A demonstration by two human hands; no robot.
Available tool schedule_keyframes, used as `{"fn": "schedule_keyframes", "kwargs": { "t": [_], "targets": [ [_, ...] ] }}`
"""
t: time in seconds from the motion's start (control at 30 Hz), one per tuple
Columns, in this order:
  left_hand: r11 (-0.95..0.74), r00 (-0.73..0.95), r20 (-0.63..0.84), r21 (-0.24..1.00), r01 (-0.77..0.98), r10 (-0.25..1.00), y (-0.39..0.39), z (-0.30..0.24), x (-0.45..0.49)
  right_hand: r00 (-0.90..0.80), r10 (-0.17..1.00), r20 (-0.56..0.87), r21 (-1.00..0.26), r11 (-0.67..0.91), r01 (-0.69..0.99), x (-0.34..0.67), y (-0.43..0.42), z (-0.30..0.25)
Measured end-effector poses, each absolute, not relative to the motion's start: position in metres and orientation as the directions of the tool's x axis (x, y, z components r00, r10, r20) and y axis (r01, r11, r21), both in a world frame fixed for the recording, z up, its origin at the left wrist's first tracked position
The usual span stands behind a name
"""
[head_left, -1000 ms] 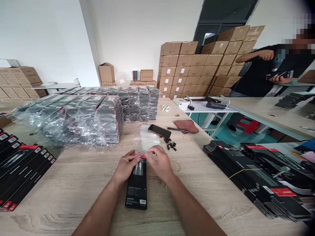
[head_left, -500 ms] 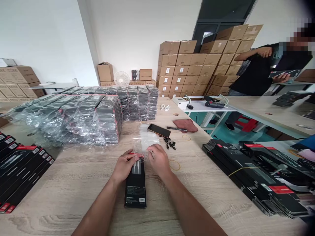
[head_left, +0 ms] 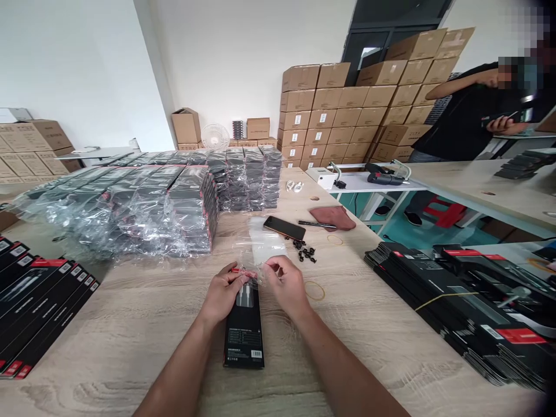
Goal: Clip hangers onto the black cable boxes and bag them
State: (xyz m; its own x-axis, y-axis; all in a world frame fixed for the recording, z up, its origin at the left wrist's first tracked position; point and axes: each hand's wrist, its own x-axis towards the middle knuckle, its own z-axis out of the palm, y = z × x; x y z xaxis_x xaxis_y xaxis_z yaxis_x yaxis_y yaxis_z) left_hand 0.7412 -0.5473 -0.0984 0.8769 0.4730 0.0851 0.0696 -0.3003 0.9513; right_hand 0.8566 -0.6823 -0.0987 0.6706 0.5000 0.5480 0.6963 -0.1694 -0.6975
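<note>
A flat black retail box (head_left: 244,324) lies in front of me, its window showing white cable plugs and its lower end printed with a barcode. My left hand (head_left: 222,292) is closed on the box's far, red-edged end. Thin clear plastic film (head_left: 256,272) is bunched around that end. Fingers pinched together, my right hand (head_left: 285,284) grips the film's edge just right of the box. Beyond both hands, a whitish stack of clear bags (head_left: 266,244) lies flat on the table, partly under a phone (head_left: 284,227).
Plastic-wrapped black boxes (head_left: 174,202) are piled at the back left. More boxes lie at left (head_left: 43,307) and flat sleeves (head_left: 438,301) at right. Small black clips (head_left: 306,252), a pen (head_left: 317,225), a brown pouch (head_left: 332,218) and rubber band (head_left: 315,290) lie nearby. A person (head_left: 469,124) stands behind.
The view has shifted slightly. Both hands stay at the box's far end; the film over the red end looks more bunched, and my right hand still pinches its edge.
</note>
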Motion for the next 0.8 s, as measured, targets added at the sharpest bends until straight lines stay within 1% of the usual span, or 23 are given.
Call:
{"fn": "schedule_keyframes", "kwargs": {
  "t": [0.03, 0.13, 0.2, 0.27, 0.33, 0.4, 0.43, 0.47, 0.53, 0.6, 0.7, 0.8],
  "targets": [
    [-0.302, 0.876, 0.087, 0.951, 0.070, 0.475, -0.547, -0.098, 0.741, 0.669, 0.505, 0.545, -0.696, -0.171, 0.697, 0.856, -0.682, -0.099],
    [-0.323, 0.877, 0.093, 0.943, 0.074, 0.472, -0.547, -0.101, 0.741, 0.585, 0.630, 0.511, -0.654, -0.157, 0.740, 0.851, -0.680, -0.099],
    [-0.342, 0.877, 0.098, 0.937, 0.078, 0.470, -0.547, -0.103, 0.741, 0.553, 0.679, 0.482, -0.655, -0.140, 0.743, 0.850, -0.679, -0.100],
    [-0.346, 0.869, 0.098, 0.934, 0.088, 0.486, -0.547, -0.103, 0.741, 0.597, 0.642, 0.480, -0.698, -0.133, 0.704, 0.851, -0.679, -0.100],
    [-0.340, 0.869, 0.091, 0.936, 0.093, 0.487, -0.548, -0.103, 0.741, 0.669, 0.548, 0.501, -0.742, -0.126, 0.659, 0.852, -0.679, -0.099],
    [-0.330, 0.872, 0.085, 0.940, 0.091, 0.483, -0.549, -0.102, 0.741, 0.700, 0.474, 0.534, -0.741, -0.136, 0.658, 0.851, -0.679, -0.099],
    [-0.323, 0.870, 0.083, 0.942, 0.090, 0.486, -0.549, -0.101, 0.741, 0.688, 0.467, 0.556, -0.716, -0.152, 0.682, 0.851, -0.678, -0.099],
    [-0.317, 0.867, 0.080, 0.944, 0.092, 0.491, -0.549, -0.101, 0.741, 0.660, 0.483, 0.576, -0.675, -0.173, 0.717, 0.851, -0.678, -0.100],
    [-0.309, 0.857, 0.079, 0.946, 0.097, 0.509, -0.549, -0.101, 0.741, 0.586, 0.552, 0.594, -0.579, -0.213, 0.787, 0.851, -0.677, -0.102],
    [-0.312, 0.855, 0.084, 0.945, 0.095, 0.512, -0.548, -0.100, 0.741, 0.552, 0.588, 0.591, -0.522, -0.243, 0.818, 0.853, -0.678, -0.104],
    [-0.327, 0.866, 0.086, 0.940, 0.093, 0.492, -0.548, -0.099, 0.742, 0.579, 0.533, 0.617, -0.541, -0.247, 0.804, 0.857, -0.679, -0.102],
    [-0.333, 0.872, 0.081, 0.938, 0.098, 0.483, -0.549, -0.100, 0.741, 0.582, 0.498, 0.643, -0.582, -0.177, 0.794, 0.860, -0.682, -0.096]
  ]
}}
